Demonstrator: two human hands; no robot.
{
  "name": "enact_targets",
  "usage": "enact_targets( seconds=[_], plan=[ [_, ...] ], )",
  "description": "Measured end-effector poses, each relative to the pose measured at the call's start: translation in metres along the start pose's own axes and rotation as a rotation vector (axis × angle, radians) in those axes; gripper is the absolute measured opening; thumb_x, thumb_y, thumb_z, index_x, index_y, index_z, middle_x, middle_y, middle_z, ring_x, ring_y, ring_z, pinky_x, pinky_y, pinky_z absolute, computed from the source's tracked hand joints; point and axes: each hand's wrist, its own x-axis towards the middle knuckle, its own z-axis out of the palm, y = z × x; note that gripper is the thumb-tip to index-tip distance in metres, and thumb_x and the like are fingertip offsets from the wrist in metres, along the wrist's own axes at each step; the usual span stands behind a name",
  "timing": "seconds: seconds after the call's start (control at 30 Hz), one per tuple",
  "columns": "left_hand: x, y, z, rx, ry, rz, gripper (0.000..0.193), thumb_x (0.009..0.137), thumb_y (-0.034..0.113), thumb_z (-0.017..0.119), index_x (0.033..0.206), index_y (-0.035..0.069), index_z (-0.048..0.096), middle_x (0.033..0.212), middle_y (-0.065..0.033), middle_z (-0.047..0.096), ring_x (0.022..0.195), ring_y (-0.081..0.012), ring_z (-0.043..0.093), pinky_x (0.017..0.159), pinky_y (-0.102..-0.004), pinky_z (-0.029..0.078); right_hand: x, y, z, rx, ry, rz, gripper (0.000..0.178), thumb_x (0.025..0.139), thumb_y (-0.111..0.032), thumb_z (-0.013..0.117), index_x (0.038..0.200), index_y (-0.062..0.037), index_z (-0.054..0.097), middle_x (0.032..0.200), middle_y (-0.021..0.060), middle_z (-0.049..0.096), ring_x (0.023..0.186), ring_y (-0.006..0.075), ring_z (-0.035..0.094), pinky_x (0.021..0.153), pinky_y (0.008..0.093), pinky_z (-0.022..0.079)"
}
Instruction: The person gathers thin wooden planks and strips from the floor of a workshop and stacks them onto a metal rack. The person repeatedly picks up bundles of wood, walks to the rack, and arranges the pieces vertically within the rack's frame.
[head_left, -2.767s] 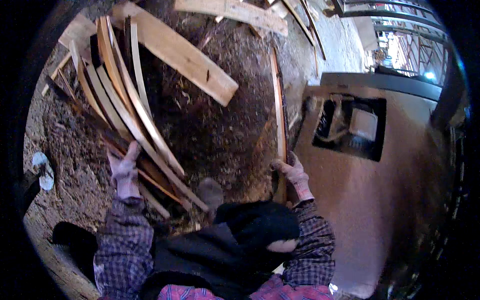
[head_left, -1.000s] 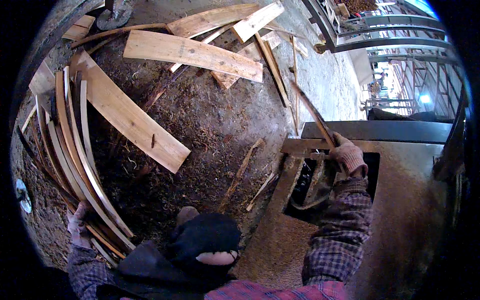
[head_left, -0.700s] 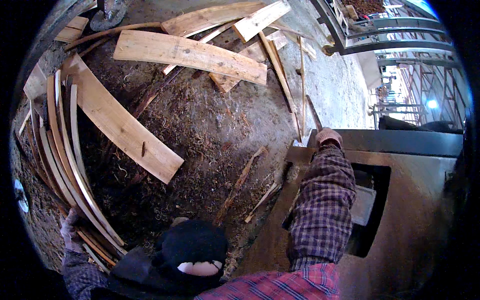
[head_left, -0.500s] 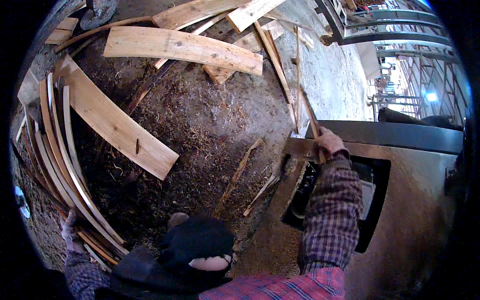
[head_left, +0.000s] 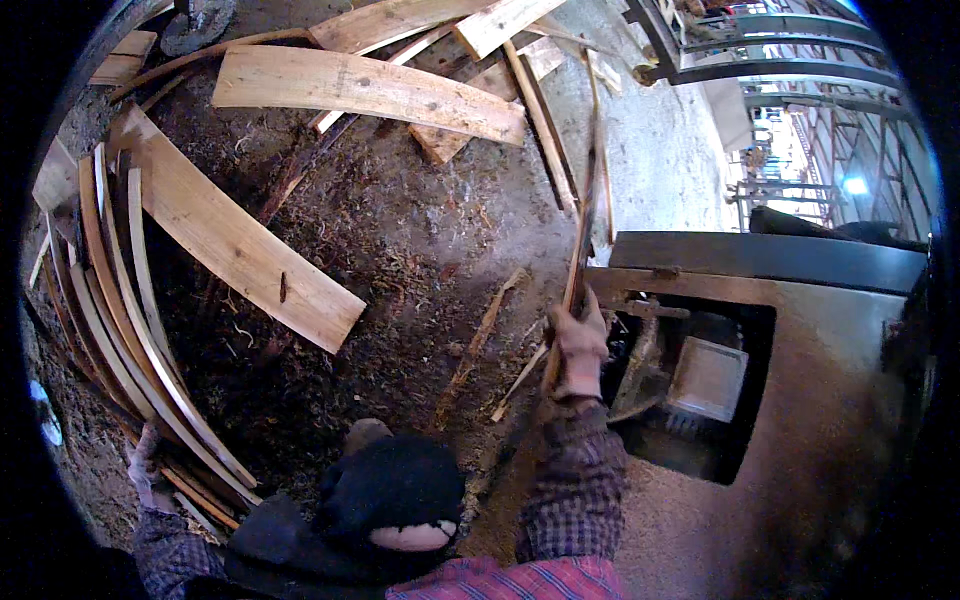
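My right hand [head_left: 580, 345] is closed around a long, thin wooden strip [head_left: 592, 190], which points up and away past the left side of a metal machine housing [head_left: 700, 262]. Its lower end runs down beside my wrist. At the lower left, my left hand [head_left: 142, 465] is closed at the outer edge of a bundle of long wooden strips [head_left: 128, 285]; its fingers show only in part. The bundle looks curved and leans from the upper left down toward my body.
A wide plank [head_left: 240, 240] lies beside the bundle, another board [head_left: 360, 88] beyond it. Bark and shavings [head_left: 400, 270] litter the floor. An opening in the housing shows a pale rectangular part [head_left: 706, 378]. Metal rails [head_left: 790, 70] stand at the far right.
My right hand has moved left and toward me, off the machine opening, and the strip in it has swung more upright. My left hand stays nearly in place.
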Motion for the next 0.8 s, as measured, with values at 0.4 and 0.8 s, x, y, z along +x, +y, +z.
enact_targets(
  seconds=[0.4,0.8],
  plan=[
    [-0.005,0.001,-0.01,0.064,0.086,-0.06,0.034,0.085,0.031,0.056,0.106,0.005,0.057,0.092,-0.0061,0.061,0.082,-0.0202,0.059,0.072,-0.0338,0.051,0.239,-0.03,0.063,-0.551,0.136,-0.068,0.105,0.059,-0.056,0.067,0.136,-0.003,0.019,0.13,0.0212,0.038,0.122,0.0308,0.037,0.099,0.0369,0.032],
    [-0.003,0.006,-0.02,0.027,0.221,-0.2,0.047,0.076,0.023,0.066,0.116,0.008,0.048,0.097,-0.0097,0.06,0.083,-0.0267,0.059,0.075,-0.0429,0.051,0.267,-0.042,0.048,-0.448,-0.255,-0.017,0.094,0.06,-0.047,0.071,0.132,-0.0027,0.029,0.12,0.0195,0.05,0.113,0.0291,0.048,0.096,0.0353,0.035]
  ],
)
